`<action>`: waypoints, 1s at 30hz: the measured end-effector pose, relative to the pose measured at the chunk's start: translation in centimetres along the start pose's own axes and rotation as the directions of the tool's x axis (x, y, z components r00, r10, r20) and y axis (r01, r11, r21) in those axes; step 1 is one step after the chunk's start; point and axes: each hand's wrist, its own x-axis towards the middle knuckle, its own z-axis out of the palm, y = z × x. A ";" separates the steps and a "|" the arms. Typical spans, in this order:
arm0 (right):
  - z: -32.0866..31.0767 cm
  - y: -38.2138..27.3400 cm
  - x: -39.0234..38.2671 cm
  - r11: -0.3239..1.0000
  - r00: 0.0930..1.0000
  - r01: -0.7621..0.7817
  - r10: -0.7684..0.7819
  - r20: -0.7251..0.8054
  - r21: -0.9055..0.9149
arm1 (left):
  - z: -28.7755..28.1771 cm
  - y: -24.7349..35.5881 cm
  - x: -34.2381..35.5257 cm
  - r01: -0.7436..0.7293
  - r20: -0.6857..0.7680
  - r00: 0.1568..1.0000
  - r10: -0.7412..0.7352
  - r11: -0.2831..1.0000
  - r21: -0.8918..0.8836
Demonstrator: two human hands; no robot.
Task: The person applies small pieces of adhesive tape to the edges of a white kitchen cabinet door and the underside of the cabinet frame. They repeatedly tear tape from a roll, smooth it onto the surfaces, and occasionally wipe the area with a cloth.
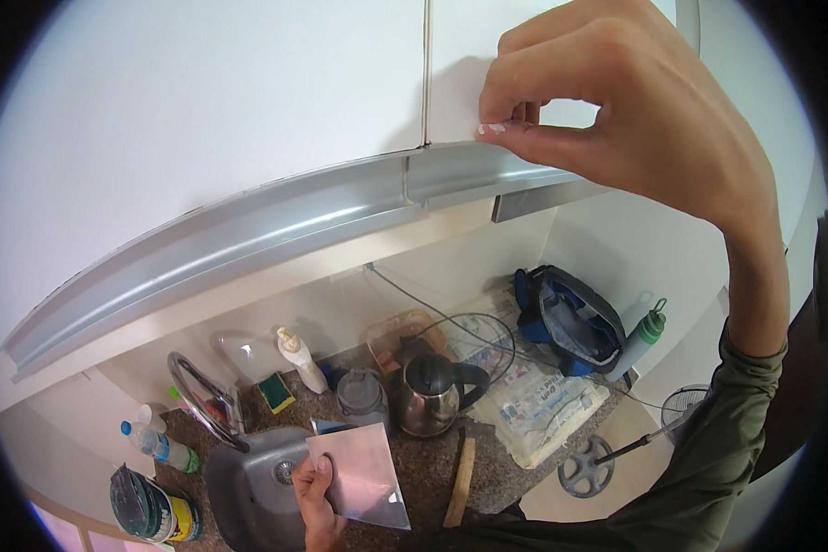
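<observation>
Right hand pinches the shut cabinet door's lower edge at one o'clock; left hand clasps a foil pouch at six.

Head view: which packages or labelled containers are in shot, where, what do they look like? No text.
Silver foil pouch: flat, held by left hand over the sink.
Round tin: lower left counter edge, dark wrap, yellow band.
Water bottle: left of sink, clear, blue cap and label.
Printed plastic bag: right counter, whitish, flat.
</observation>
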 end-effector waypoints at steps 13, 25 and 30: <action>1.2 1.3 0.4 0.983 0.992 0.114 -0.121 -0.039 -0.146 | 0.3 -0.5 0.3 -0.007 0.013 1.000 0.007 1.000 -0.025; 0.3 1.2 -0.6 0.994 0.997 0.079 -0.077 -0.027 0.074 | 0.3 0.0 0.0 -0.016 0.032 0.999 0.017 1.000 -0.015; 0.2 0.7 -0.1 0.996 0.996 0.084 -0.084 0.007 0.000 | 0.1 -0.2 0.1 -0.022 0.032 0.999 0.022 1.000 0.009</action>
